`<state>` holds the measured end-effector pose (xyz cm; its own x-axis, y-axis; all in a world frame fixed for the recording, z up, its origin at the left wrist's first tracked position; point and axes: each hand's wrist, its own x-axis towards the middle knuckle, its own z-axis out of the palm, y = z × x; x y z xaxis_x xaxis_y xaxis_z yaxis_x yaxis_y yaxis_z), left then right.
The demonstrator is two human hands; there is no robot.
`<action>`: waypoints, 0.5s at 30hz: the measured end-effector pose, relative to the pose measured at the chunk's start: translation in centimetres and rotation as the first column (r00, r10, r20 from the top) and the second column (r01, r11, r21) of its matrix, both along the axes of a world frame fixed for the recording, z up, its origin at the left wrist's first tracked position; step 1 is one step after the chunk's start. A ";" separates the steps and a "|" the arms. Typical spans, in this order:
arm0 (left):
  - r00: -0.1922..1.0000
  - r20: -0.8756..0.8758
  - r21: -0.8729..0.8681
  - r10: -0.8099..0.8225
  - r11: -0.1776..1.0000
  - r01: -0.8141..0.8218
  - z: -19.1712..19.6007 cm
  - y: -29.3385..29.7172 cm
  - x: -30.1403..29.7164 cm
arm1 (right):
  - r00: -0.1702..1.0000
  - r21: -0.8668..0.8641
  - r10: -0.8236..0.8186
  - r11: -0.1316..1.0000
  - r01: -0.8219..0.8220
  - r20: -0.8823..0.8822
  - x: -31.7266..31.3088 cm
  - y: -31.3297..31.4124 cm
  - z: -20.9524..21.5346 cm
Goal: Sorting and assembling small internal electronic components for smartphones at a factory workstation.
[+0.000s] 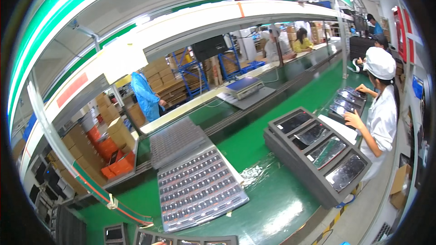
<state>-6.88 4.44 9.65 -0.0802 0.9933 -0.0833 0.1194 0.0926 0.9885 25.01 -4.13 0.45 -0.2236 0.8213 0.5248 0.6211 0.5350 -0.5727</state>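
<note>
Only a sliver of a hand (159,243), seemingly my left, shows at the bottom edge. It is over a dark foam tray (188,237) holding several flat black screen panels; its fingers are too cut off to read. My right hand is out of the picture. Just beyond that tray lies a clear plastic tray (200,190) with rows of small dark parts. A grey compartment tray (175,140) adjoins its far side. To the right, a stack of black foam trays (302,165) carries glossy panels (327,153) in its top slots, some under clear film.
Green bench (277,199) runs away to the right. A co-worker in white (379,109) handles panels in another tray (347,102). A scale (244,87) stands across the dark conveyor strip (227,120). A metal post (52,113) rises at left; a small foam tray (116,234) lies near the front.
</note>
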 end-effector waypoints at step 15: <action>0.964 -0.266 0.002 0.027 1.000 -0.028 -4.2 -5.6 2.5 | 0.921 -0.259 -0.389 0.886 0.384 0.033 13.9 4.0 3.3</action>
<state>-4.39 -1.14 5.41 -0.1267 0.9903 -0.0568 0.3752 0.1009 0.9215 38.95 -0.17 3.70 0.1467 0.9467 0.2867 0.7362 0.0891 -0.6709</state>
